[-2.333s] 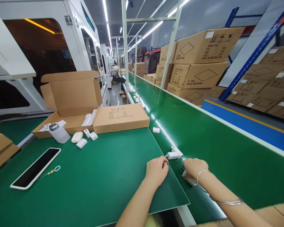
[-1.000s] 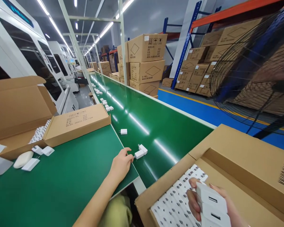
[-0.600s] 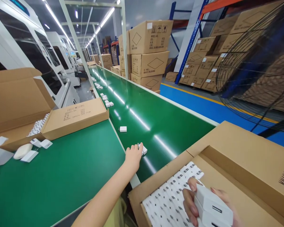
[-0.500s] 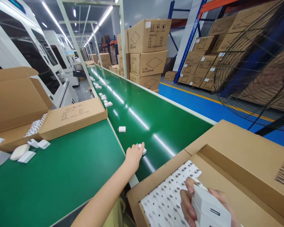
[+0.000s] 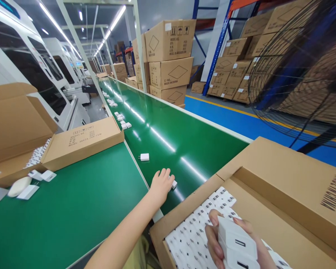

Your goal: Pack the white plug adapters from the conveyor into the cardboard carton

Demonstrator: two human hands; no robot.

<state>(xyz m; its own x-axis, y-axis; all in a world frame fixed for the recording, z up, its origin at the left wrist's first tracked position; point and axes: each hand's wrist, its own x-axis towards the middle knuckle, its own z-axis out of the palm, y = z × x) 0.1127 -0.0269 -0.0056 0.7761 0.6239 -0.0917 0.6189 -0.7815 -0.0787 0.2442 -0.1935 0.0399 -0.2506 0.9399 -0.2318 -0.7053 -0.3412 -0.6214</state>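
My left hand [image 5: 162,185] reaches palm down over the green conveyor belt [image 5: 168,123], its fingers bent round a white USB charger [image 5: 174,184] that pokes out on the right side; the thumb and fingertips are partly hidden. Another white charger [image 5: 144,157] with metal prongs lies on the belt just beyond. In my right hand [image 5: 214,235] are at least two white USB chargers [image 5: 238,243], pressed side by side with their ports facing me. That hand is above an open carton [image 5: 184,203] holding rows of packed white chargers [image 5: 196,231].
Left of the belt, a green table [image 5: 98,190] carries another open carton [image 5: 84,144] and several loose chargers [image 5: 49,175]. More chargers [image 5: 126,125] lie farther up the belt. Stacked cartons [image 5: 170,73] stand beyond it. A large fan [image 5: 296,82] is at the right.
My left hand and the charger under it have shifted slightly right and nearer to me. My right hand with its chargers has moved a little left. The view has turned slightly.
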